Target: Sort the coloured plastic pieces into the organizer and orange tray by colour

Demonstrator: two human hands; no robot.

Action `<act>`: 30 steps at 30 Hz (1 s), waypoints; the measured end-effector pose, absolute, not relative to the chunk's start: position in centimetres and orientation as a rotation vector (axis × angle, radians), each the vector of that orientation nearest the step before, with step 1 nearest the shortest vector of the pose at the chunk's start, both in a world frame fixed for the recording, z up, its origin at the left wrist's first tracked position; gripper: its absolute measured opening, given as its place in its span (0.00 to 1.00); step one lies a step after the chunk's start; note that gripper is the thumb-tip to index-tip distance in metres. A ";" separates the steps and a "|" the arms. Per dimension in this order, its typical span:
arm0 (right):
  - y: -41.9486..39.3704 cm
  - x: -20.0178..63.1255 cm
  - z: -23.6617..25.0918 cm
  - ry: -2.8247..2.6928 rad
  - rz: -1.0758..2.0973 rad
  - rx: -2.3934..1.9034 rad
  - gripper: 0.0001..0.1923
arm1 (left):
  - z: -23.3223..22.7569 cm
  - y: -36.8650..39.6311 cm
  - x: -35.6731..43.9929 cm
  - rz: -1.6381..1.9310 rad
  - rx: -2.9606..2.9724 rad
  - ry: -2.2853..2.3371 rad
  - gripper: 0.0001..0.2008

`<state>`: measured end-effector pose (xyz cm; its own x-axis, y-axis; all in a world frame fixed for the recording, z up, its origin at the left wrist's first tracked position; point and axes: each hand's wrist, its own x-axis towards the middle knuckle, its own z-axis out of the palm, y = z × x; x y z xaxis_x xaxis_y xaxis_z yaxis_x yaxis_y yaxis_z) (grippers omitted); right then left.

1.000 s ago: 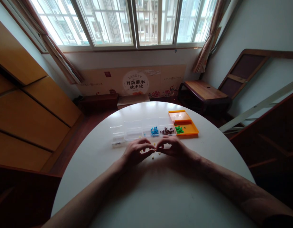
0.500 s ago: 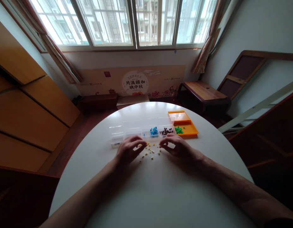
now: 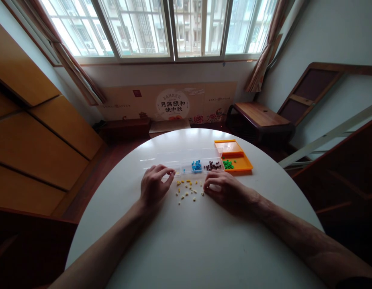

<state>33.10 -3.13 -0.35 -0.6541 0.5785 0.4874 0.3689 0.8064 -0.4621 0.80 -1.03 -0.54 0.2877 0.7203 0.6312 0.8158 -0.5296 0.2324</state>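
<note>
My left hand (image 3: 155, 184) is closed in a pinch at the front edge of the clear plastic box (image 3: 176, 170), partly covering its left compartments. Whatever its fingertips hold is too small to make out. My right hand (image 3: 223, 188) rests by the right side of the loose pieces, thumb and forefinger together; anything between them is hidden. Small yellow pieces (image 3: 189, 181) and cream pieces (image 3: 187, 194) lie scattered on the table between both hands. Inside the box, blue pieces (image 3: 196, 165) and dark brown pieces (image 3: 213, 165) occupy separate compartments.
An orange tray (image 3: 244, 163) holding green pieces (image 3: 228, 164) stands right of the clear box. Everything sits on a round white table (image 3: 186, 249). Beyond its far edge are a wooden side table (image 3: 261, 114) and a window wall.
My left hand has moved left and slightly up, from the loose pieces to the box's front edge, uncovering yellow pieces. My right hand has shifted slightly, its fingertips closer together.
</note>
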 end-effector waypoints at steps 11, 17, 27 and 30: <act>-2.7 33.0 -1.3 -2.396 0.297 -0.698 0.05 | -0.5 -1.0 0.7 -1.025 -2.362 -1.481 0.09; -2.5 33.1 -1.8 -2.353 0.302 -0.690 0.04 | -0.4 -1.0 0.7 -1.015 -2.351 -1.460 0.09; -3.2 31.8 -1.2 -2.149 0.445 -0.693 0.03 | 0.3 -2.6 2.5 -1.112 -2.554 -1.200 0.07; -3.1 31.2 -1.4 -2.136 0.439 -0.664 0.04 | -0.1 -3.3 3.6 -1.119 -2.660 -1.122 0.08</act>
